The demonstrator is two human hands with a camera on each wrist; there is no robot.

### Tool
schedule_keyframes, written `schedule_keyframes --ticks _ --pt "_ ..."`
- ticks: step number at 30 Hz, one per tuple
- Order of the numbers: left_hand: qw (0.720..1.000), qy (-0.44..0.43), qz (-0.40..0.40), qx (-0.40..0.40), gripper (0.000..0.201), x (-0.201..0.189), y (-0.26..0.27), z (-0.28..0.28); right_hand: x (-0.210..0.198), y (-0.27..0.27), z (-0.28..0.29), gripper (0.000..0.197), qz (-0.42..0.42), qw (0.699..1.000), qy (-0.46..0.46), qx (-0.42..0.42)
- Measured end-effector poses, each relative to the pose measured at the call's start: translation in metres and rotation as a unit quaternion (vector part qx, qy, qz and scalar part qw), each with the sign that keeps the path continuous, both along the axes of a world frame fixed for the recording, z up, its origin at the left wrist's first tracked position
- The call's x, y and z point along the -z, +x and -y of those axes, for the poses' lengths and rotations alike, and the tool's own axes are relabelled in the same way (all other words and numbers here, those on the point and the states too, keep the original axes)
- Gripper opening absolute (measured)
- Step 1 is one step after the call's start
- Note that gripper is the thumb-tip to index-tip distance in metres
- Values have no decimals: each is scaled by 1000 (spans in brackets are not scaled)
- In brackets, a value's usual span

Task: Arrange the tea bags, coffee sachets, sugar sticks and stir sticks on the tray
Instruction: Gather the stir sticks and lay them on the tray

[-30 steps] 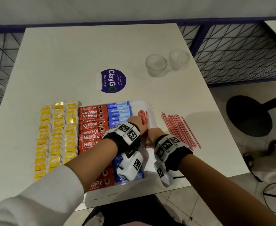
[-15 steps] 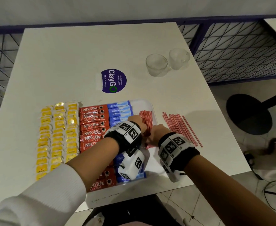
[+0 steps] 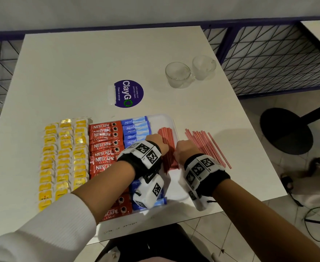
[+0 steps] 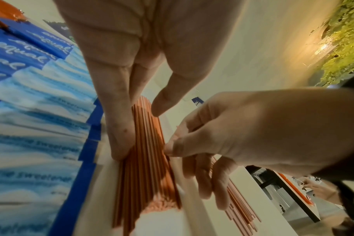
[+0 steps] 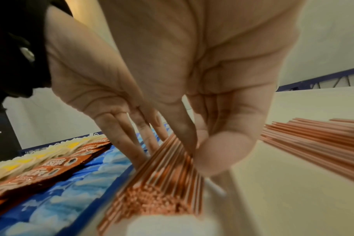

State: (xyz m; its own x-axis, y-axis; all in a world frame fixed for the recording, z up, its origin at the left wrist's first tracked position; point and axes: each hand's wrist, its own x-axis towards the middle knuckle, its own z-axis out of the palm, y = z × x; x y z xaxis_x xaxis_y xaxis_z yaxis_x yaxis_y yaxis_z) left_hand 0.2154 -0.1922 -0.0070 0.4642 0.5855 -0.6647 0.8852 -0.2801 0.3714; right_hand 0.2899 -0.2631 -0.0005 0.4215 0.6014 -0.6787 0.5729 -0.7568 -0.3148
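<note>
A white tray holds rows of red coffee sachets, blue sugar sticks and a bundle of red stir sticks. Yellow tea bags lie in rows at its left. My left hand presses straight fingers against the bundle's left side, with the thumb over the top. Opposite it, my right hand presses fingertips against the bundle's right side. More stir sticks lie loose on the table to the right of the tray.
Two glass cups stand at the back right of the white table. A purple round sticker lies behind the tray. The table's right edge is close beyond the loose sticks. A black stool base stands on the floor.
Both hands have slid a little farther along the stir stick bundle on the tray and still press it from either side. The loose sticks have not moved.
</note>
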Motion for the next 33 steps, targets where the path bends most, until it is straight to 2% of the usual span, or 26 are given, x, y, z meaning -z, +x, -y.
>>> schedule_keyframes --ticks 4,7,10,12,13,15,18,21,24,27,29,33 --pt "1000 10 -11 14 32 -2 0 3 8 1 1 28 49 999 -7 -13" --pt "1000 21 -5 21 28 -6 0 5 11 9 4 27 50 998 -4 -31" --pt "999 22 -2 31 22 -15 0 5 5 31 14 23 46 997 55 10" --pt "999 24 6 37 24 -19 2 4 -1 52 29 20 82 991 93 49" --pt "999 18 16 27 23 -21 5 3 -2 61 36 25 95 989 96 68" --pt "999 7 37 11 22 -25 11 3 -2 76 51 48 121 986 77 80" --pt "998 -24 51 13 31 -30 24 7 6 84 60 88 138 987 -11 82" --pt "996 -47 76 17 29 -30 35 13 18 77 61 101 139 986 -56 72" --pt "994 -71 87 1 23 -26 45 20 25 71 58 89 157 985 -20 70" --pt "992 -85 95 -11 20 -22 51 27 24 74 56 59 129 985 24 112" --pt "992 -84 94 -16 20 -19 53 30 23 79 55 45 120 986 23 115" --pt "993 -88 80 -25 22 -15 58 37 20 86 58 36 112 991 -4 77"
